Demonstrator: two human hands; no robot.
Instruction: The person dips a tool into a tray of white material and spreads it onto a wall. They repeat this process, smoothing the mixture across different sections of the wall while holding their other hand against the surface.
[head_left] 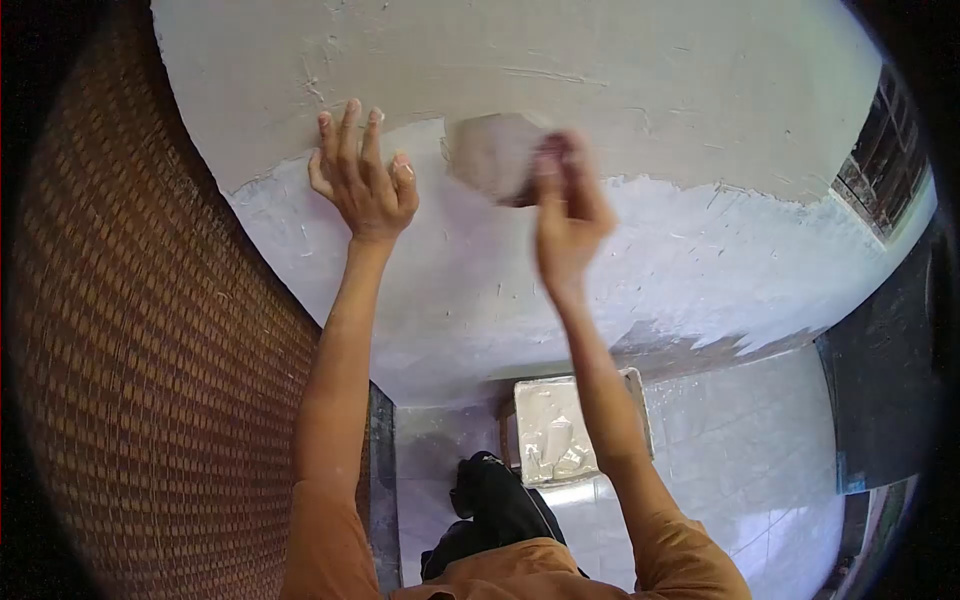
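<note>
My left hand (368, 182) rests against the wall with its fingers spread and holds nothing. Pale smears mark its fingertips. In my right hand (572, 205), blurred by motion, is the handle of a putty knife (495, 155) with a wide blade. The blade lies against the wall, along the ragged border between two coats. Above that border the plaster (640, 90) is greyish beige with ridges and scratches; below it the wall (500, 290) is whiter.
A rectangular container (545, 425) of wet, pale plaster stands on the tiled floor (730, 430) below my right arm. A brown woven panel (150, 330) runs along the left. At the right are a grilled opening (885, 155) and a dark panel (890, 365).
</note>
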